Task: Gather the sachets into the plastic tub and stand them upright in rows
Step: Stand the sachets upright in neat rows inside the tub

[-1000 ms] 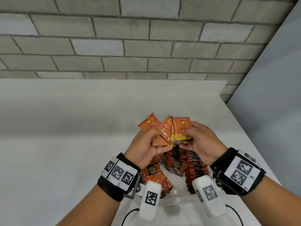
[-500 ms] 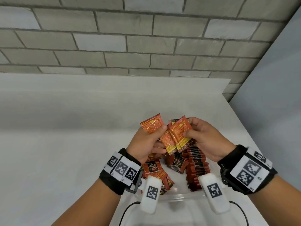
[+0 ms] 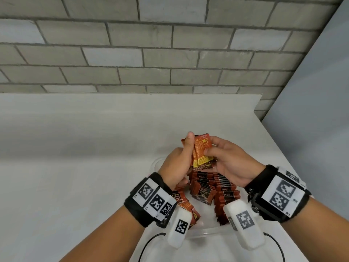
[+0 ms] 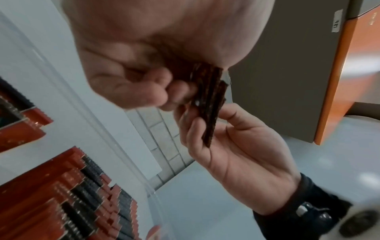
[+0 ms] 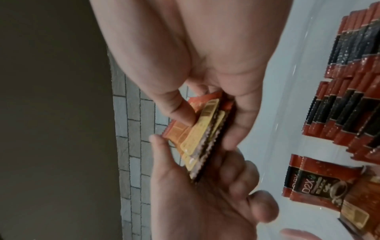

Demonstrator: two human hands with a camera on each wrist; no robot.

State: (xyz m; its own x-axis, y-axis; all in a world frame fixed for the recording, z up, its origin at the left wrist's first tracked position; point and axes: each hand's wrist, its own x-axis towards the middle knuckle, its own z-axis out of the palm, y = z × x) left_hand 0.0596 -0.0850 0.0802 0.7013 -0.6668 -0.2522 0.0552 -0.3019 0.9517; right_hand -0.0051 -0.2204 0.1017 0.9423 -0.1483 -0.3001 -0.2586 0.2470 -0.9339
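Where the near edge of the white table (image 3: 56, 167) meets the person's forearms, two black wrist straps carry square-patterned marker tags, with a white camera pod and a thin black cable hanging below each.

Item, plastic tub (image 3: 205, 232): clear, set on the table just beyond the wrists, its near rim showing between the two pods.

Item, sachets standing in rows (image 3: 225, 193): red-and-black packs on edge along the right side of the tub, packed face to face, serrated tops up; the same rows appear in the left wrist view (image 4: 88, 203) and the right wrist view (image 5: 353, 100).

Item, loose sachets (image 3: 202, 193): a few on the left and in the middle of the tub, leaning or lying flat, one facing the viewer with "D2X BLACK" legible.

Item, held bundle of sachets (image 3: 202, 152): several orange-backed packs pressed together, raised above the tub, upright, their edges roughly squared.

Item, left hand (image 3: 177, 165): fingers curled around the left side of the bundle, thumb up along its face; grasping it.

Item, right hand (image 3: 232, 163): thumb on the front of the bundle, fingers behind and beneath; also grasping it. The right wrist view shows the stack (image 5: 205, 134) pinched edge-on between both hands.

Item, grey block wall (image 3: 170, 44): behind the table's far edge.

Item, plain grey panel (image 3: 321, 110): at right.
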